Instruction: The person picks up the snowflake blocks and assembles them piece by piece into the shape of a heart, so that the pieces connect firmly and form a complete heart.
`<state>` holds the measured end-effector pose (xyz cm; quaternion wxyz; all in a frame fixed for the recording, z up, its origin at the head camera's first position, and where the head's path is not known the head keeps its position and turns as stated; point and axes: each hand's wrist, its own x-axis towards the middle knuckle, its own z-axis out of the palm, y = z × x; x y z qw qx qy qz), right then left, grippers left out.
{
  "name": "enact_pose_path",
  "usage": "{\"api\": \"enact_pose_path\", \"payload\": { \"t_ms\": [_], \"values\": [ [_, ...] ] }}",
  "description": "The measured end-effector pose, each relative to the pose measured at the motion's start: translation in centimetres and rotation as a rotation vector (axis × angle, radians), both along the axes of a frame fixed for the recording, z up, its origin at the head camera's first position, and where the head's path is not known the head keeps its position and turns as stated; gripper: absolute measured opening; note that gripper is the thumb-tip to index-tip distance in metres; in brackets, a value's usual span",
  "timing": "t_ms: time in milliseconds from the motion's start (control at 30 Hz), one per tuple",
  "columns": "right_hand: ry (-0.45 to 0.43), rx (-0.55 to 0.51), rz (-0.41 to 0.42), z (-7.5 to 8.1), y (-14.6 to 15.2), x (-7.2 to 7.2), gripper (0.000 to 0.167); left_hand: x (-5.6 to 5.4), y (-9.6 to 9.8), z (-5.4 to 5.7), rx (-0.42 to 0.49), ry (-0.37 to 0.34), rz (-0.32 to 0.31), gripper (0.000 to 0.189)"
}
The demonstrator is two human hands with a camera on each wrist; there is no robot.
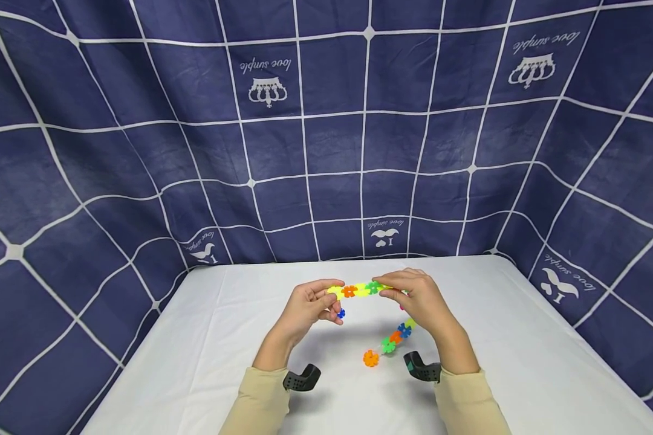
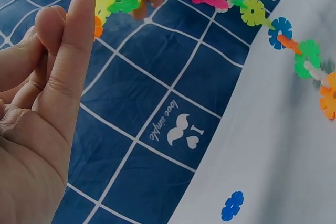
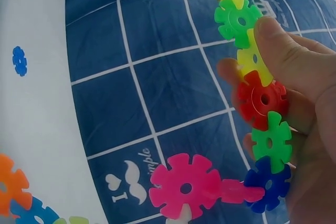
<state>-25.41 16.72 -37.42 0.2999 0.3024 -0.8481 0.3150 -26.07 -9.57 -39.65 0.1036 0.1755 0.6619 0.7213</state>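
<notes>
A chain of interlocking plastic snowflake discs (image 1: 361, 290) is held up above the table, stretched between both hands. My left hand (image 1: 307, 305) pinches its yellow left end between thumb and index finger. Farther along, my right hand (image 1: 421, 296) grips the chain; in the right wrist view its thumb presses a yellow disc (image 3: 254, 59), with fingers behind a red disc (image 3: 262, 99). Past that hand the chain bends at a dark blue disc (image 3: 268, 184) to a pink disc (image 3: 185, 186), then drops toward the table, ending in an orange disc (image 1: 370, 358).
One loose blue disc (image 2: 232, 206) lies on the white tablecloth (image 1: 212, 338), partly behind the left fingers in the head view. A dark blue curtain (image 1: 332, 145) with white grid lines surrounds the table's back and sides. Black wrist cameras (image 1: 302, 378) sit over both sleeves.
</notes>
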Motion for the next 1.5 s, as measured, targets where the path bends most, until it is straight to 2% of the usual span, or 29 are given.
{"api": "enact_pose_path", "payload": {
  "t_ms": [133, 400, 567, 833, 933, 1167, 1500],
  "values": [
    [-0.033, 0.012, -0.020, -0.1, 0.0, 0.0, 0.034, 0.0, 0.1, 0.0, -0.004, 0.002, -0.002, 0.035],
    [-0.193, 0.095, -0.060, 0.3, -0.3, 0.4, 0.029, 0.3, 0.2, 0.2, -0.003, 0.031, -0.019, 0.036],
    [-0.214, 0.128, -0.047, 0.5, -1.0, 0.9, 0.027, 0.6, 0.3, 0.2, 0.002, 0.040, -0.028, 0.035],
    [-0.229, 0.122, 0.013, 0.7, -1.8, 1.3, 0.033, 0.7, 0.4, 0.3, -0.001, 0.057, -0.042, 0.035],
    [-0.197, 0.126, 0.025, 0.8, -2.0, 1.2, 0.032, 0.7, 0.4, 0.4, 0.009, 0.063, -0.054, 0.035],
    [-0.063, 0.111, 0.068, 0.6, -1.9, 1.0, 0.032, 0.6, 0.6, 0.2, 0.028, 0.042, -0.090, 0.036],
    [0.073, 0.145, 0.017, 0.4, -2.3, 0.8, 0.033, 0.6, 0.6, 0.2, 0.008, 0.039, -0.058, 0.037]
  ]
}}
